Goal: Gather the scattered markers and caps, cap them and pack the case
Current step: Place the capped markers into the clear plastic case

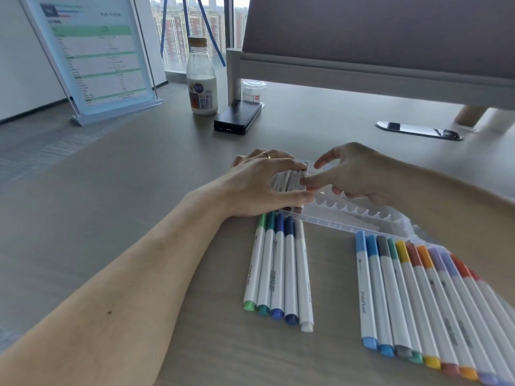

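Several markers being seated in case, 12 o'clock; left hand clasping them, right hand spread, nudging; advising keeping barrels parallel, one per groove

1. Left forearm is bare and reaches in from lower left. Left hand is palm-down, fingers and thumb curled round a small bunch of markers.
2. Right forearm is bare, in from the right. Right hand is loose, forefinger raised, one fingertip touching the markers' end.
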The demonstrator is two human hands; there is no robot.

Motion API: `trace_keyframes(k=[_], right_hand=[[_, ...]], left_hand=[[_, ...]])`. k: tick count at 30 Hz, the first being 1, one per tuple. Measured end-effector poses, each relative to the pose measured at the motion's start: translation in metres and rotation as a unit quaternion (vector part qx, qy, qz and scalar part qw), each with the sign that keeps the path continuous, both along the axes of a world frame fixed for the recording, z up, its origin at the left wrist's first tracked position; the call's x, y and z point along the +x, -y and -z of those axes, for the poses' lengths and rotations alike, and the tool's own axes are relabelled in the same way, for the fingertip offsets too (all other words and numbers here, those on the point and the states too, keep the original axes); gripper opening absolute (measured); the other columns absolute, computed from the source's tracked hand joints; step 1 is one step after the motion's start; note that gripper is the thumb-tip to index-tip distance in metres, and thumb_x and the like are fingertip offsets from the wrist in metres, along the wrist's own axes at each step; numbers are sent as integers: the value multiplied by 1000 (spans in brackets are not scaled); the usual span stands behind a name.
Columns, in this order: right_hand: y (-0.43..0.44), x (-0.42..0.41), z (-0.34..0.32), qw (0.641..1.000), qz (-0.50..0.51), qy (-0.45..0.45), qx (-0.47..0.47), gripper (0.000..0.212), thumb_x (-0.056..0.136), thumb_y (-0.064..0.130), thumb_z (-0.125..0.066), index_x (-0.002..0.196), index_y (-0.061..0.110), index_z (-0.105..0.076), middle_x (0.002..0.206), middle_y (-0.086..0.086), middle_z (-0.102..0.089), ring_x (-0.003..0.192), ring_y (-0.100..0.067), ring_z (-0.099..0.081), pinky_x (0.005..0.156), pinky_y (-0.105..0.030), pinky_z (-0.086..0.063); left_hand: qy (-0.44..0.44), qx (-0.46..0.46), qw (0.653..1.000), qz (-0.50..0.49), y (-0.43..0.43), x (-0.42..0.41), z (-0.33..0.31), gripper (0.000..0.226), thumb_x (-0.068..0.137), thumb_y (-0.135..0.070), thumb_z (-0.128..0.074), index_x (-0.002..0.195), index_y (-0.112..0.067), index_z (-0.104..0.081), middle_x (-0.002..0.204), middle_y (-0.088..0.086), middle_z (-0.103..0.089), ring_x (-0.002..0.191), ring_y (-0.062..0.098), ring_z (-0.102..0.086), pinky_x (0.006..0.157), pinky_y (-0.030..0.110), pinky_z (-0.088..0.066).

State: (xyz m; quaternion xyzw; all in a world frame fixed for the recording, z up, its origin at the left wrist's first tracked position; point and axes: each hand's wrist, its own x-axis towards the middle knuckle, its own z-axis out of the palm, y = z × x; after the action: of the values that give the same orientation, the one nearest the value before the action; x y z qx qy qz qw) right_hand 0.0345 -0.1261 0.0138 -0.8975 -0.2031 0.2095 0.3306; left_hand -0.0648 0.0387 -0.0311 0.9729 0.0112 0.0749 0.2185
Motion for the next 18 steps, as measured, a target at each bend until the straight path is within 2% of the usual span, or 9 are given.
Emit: trace_keyframes(k=[4,7,13,18], right_hand=[[0,-1,0,1000,-5,2,2,40,75,40,-86,105,27,-63,88,-6,-69,73,-19,-53,58,-27,-47],[1,-1,1,1000,-10,10,-6,35,75,41,-85,99,29,-62,86,-5,-69,74,-17,-55,62,-31,-54],[1,-1,1,1000,-6,22,-11,30,77,41,-84,93,31,-61,82,-4,-67,65,-13,-51,52,-23,-44],[4,-2,5,999,-15,45,2,40,78,40,-84,108,25,-62,93,-2,-69,64,-11,-55,40,-16,-39]], left_hand=[[-4,8,1000,-2,1,0,-1,72,86,-76,-57,150,-46,-45,160,-18,-36,148,5,-23,115,40,-20],[-3,12,1000,0,1,0,0,70,86,-76,-58,149,-46,-47,159,-18,-37,147,6,-23,116,42,-20],[-1,13,1000,1,0,0,0,70,85,-76,-57,148,-48,-47,159,-19,-37,146,4,-23,112,38,-19],[-4,11,1000,3,0,1,1,71,85,-77,-56,148,-48,-47,159,-18,-36,148,6,-22,116,42,-19]])
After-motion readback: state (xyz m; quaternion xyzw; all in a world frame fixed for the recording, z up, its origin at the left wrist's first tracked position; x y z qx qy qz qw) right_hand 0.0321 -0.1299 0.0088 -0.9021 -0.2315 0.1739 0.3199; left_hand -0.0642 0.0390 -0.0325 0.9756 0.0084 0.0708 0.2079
